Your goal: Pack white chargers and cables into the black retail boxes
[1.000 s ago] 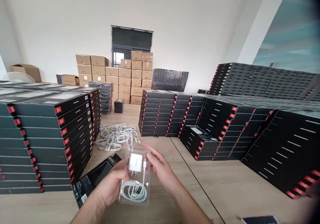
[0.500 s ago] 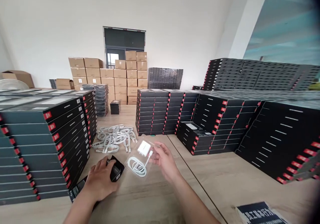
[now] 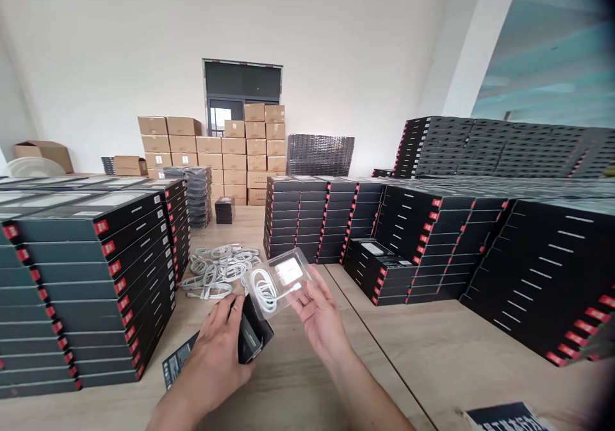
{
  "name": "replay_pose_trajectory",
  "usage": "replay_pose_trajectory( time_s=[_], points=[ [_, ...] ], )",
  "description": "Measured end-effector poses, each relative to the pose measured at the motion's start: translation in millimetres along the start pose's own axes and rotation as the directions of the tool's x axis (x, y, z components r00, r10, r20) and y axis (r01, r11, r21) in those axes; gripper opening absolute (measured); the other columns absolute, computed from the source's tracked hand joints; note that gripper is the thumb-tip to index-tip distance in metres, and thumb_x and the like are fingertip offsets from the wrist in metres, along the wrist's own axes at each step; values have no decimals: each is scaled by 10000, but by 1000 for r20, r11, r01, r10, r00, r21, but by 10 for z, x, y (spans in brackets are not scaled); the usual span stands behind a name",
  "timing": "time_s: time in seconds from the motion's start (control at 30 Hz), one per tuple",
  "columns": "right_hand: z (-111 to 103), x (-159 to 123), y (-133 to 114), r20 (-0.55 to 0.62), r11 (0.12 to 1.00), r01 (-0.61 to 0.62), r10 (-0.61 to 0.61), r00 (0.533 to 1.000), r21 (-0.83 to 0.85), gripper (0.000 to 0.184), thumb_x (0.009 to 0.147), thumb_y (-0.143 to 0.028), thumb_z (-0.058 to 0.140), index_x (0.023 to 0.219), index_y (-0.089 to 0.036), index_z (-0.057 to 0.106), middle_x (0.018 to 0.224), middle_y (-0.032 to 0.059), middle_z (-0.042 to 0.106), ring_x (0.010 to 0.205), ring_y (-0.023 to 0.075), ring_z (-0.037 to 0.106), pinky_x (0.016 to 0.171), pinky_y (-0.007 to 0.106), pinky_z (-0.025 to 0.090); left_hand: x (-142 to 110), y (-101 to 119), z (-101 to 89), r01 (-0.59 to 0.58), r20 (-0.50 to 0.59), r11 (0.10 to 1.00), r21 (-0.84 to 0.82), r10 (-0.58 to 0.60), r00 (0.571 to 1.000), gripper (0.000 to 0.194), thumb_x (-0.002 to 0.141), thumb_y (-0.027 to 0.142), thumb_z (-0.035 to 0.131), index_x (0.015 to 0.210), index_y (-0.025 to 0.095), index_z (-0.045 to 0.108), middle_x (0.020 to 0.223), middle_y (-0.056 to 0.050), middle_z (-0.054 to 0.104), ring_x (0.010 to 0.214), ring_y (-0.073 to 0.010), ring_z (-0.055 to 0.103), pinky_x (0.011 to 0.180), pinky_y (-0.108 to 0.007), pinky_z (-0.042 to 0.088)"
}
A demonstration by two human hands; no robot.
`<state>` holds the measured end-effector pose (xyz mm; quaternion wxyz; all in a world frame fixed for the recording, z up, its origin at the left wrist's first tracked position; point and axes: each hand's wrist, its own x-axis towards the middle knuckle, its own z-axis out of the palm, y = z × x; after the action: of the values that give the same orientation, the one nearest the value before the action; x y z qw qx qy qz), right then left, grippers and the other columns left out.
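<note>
My right hand (image 3: 319, 319) holds a clear plastic tray (image 3: 280, 282) by its near edge. The tray carries a white charger (image 3: 289, 269) and a coiled white cable. My left hand (image 3: 218, 348) grips the open end of a flat black box (image 3: 252, 336) that lies on the wooden table (image 3: 432, 354). The tray's cable end hovers just above the box's open end, tilted toward it. A loose heap of white cables (image 3: 218, 269) lies on the table behind both hands.
Tall stacks of black boxes with red tabs stand at the left (image 3: 86, 277), behind the hands (image 3: 312, 223) and at the right (image 3: 528, 258). Brown cartons (image 3: 230, 152) are piled against the far wall. A printed dark sheet (image 3: 504, 417) lies at the near right edge.
My left hand let go of the tray, reached down and lifted the open end of the black box. My right hand turned the tray and brought it over the box's opening.
</note>
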<state>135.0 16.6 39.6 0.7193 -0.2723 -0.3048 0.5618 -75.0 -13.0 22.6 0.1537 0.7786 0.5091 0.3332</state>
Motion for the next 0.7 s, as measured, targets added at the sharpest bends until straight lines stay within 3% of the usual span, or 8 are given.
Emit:
replay_pose_trajectory(
  time_s=[0.17, 0.27, 0.37, 0.47, 0.6, 0.7],
  points=[
    [97, -61, 56, -5, 999, 49, -49, 999, 20, 509, 756, -360, 763, 1224, -319, 567, 1020, -2, 730, 938, 185, 679, 960, 449, 505, 3, 17, 38, 25, -40, 989, -148, -31, 999, 818, 562, 180, 677, 1347, 263, 460, 1457, -95, 393, 1366, -315, 328, 1138, -453, 225],
    [105, -71, 58, -25, 999, 53, -52, 998, 14, 530, 748, -359, 772, 1233, -322, 562, 984, -10, 728, 897, 178, 681, 951, 455, 514, -15, -20, 40, 78, -25, 974, -213, -86, 996, 705, 530, 196, 713, 1220, 234, 569, 1456, -123, 401, 1371, -360, 318, 1138, -467, 206],
    [115, -86, 66, -25, 998, 58, -58, 998, 10, 547, 749, -356, 774, 1247, -310, 553, 952, -9, 718, 855, 177, 678, 938, 475, 523, -32, -12, 37, 80, -10, 976, -201, -84, 996, 694, 531, 200, 710, 1215, 213, 595, 1379, -153, 494, 1333, -404, 356, 1120, -501, 202],
    [120, -102, 100, -40, 998, 61, -62, 997, -7, 546, 751, -361, 775, 1249, -309, 557, 896, -22, 699, 831, 169, 672, 926, 458, 532, -26, 32, 32, 37, -40, 997, -65, -40, 998, 734, 574, 202, 667, 1297, 206, 540, 1371, -151, 505, 1306, -400, 381, 1106, -515, 207],
    [95, -106, 143, -67, 995, 70, -75, 995, -77, 550, 739, -367, 780, 1242, -300, 568, 834, -41, 669, 768, 144, 650, 869, 412, 565, 5, 40, 46, 33, -89, 986, 166, -18, 996, 861, 613, 176, 617, 1431, 199, 348, 1470, -122, 388, 1357, -346, 323, 1137, -477, 190],
    [75, -101, 126, -78, 983, 53, -67, 995, -176, 568, 737, -364, 775, 1258, -277, 566, 769, -46, 652, 710, 134, 634, 785, 372, 593, 32, 7, 46, 38, -156, 971, 237, -1, 988, 905, 631, 163, 601, 1463, 210, 251, 1477, -113, 350, 1364, -333, 311, 1141, -473, 207]
  ],
)
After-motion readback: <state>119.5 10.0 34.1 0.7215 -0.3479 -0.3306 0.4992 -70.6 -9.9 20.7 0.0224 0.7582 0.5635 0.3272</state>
